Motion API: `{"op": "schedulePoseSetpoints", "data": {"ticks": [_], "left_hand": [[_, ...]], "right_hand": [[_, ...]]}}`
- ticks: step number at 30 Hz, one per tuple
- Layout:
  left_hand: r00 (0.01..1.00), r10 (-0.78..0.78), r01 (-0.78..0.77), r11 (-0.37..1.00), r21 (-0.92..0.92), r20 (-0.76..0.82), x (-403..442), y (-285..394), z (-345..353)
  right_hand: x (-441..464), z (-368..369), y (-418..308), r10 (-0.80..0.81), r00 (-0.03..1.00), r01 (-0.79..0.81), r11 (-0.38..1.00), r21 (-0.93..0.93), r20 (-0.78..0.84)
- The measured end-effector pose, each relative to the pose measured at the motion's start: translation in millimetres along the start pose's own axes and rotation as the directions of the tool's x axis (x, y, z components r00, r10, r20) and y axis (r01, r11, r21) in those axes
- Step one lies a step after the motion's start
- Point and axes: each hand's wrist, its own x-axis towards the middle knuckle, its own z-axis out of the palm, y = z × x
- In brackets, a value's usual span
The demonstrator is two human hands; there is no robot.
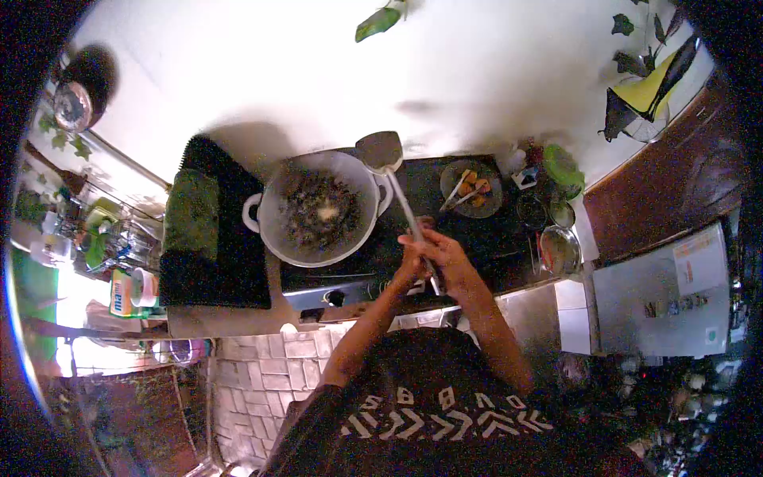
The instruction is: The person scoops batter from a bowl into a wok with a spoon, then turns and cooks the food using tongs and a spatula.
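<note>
A long-handled metal spatula (405,199) is tilted in front of me, its broad blade up by the wall, at the right of the pot's rim. My right hand (447,253) is closed around the lower part of its handle. Close beside it, my left hand (413,261) is also closed at the handle, partly overlapped by the right. Left of the spatula, a large two-handled pot (274,226) stands on the black stove (421,179). Dark, chopped-looking food (314,203) with a pale patch lies inside it.
A plate (479,208) with orange-brown pieces and utensils sits right of the pot. Several bowls (560,250) and a green item (563,164) stand farther right. At left are a black ridged panel (242,262), a green cloth-like item (193,215) and a dish rack (131,234).
</note>
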Motion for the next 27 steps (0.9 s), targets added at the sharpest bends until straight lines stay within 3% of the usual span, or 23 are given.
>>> {"op": "schedulePoseSetpoints", "data": {"ticks": [2, 4, 6, 9, 11, 13, 15, 17, 19, 20, 22, 23, 25, 27], "left_hand": [[0.993, 0.019, -0.030, 0.996, -0.090, -0.114, 14, -50, -7], [0.970, 0.092, 0.015, 0.904, 0.428, -0.227, 21, -21, 18], [0.933, 0.211, 0.126, 0.563, 0.817, -0.290, 25, 19, 45], [0.922, 0.104, 0.307, 0.386, 0.870, -0.372, 28, 55, 69], [0.905, 0.321, 0.185, 0.296, 0.937, -0.280, 38, 39, 65], [0.882, 0.405, 0.156, 0.227, 0.961, -0.239, 41, 52, 78], [0.907, 0.097, 0.362, 0.317, 0.877, -0.409, 34, 112, 116], [0.897, 0.095, 0.388, 0.296, 0.873, -0.431, 36, 115, 126], [0.930, 0.132, 0.322, 0.155, 0.934, -0.342, 44, 108, 122], [0.924, 0.129, 0.339, 0.155, 0.928, -0.359, 48, 104, 121], [0.926, 0.118, 0.364, -0.027, 0.931, -0.359, 52, 106, 127], [0.918, 0.121, 0.382, -0.022, 0.924, -0.377, 56, 108, 129], [0.914, 0.022, 0.403, -0.140, 0.904, -0.404, 63, 108, 130], [0.899, -0.035, 0.426, -0.154, 0.892, -0.436, 69, 111, 129]], "right_hand": [[-1, -2, -6, 0.118, 0.988, -0.133, 0.976, 0.175, 0.095], [-1, -3, -6, 0.168, 0.969, -0.216, 0.929, 0.299, 0.179], [-1, -3, -5, 0.228, 0.948, -0.296, 0.886, 0.357, 0.220], [1, -19, -8, 0.217, 0.812, -0.492, 0.754, 0.435, 0.542], [-9, -4, -37, 0.407, 0.806, -0.565, 0.748, 0.349, 0.430], [-4, -11, -37, 0.365, 0.766, -0.608, 0.676, 0.415, 0.528], [-14, -6, -66, 0.399, 0.801, -0.556, 0.773, 0.305, 0.447], [-15, -17, -70, 0.384, 0.787, -0.573, 0.744, 0.343, 0.483], [-10, -26, -67, 0.363, 0.749, -0.620, 0.678, 0.395, 0.553], [-5, -28, -60, 0.332, 0.748, -0.612, 0.680, 0.404, 0.575], [-5, -31, -65, 0.360, 0.707, -0.655, 0.657, 0.373, 0.609], [-4, -32, -69, 0.377, 0.675, -0.684, 0.642, 0.346, 0.634], [-3, -35, -69, 0.397, 0.647, -0.708, 0.630, 0.320, 0.651], [-3, -35, -65, 0.414, 0.703, -0.676, 0.643, 0.361, 0.579]]}}
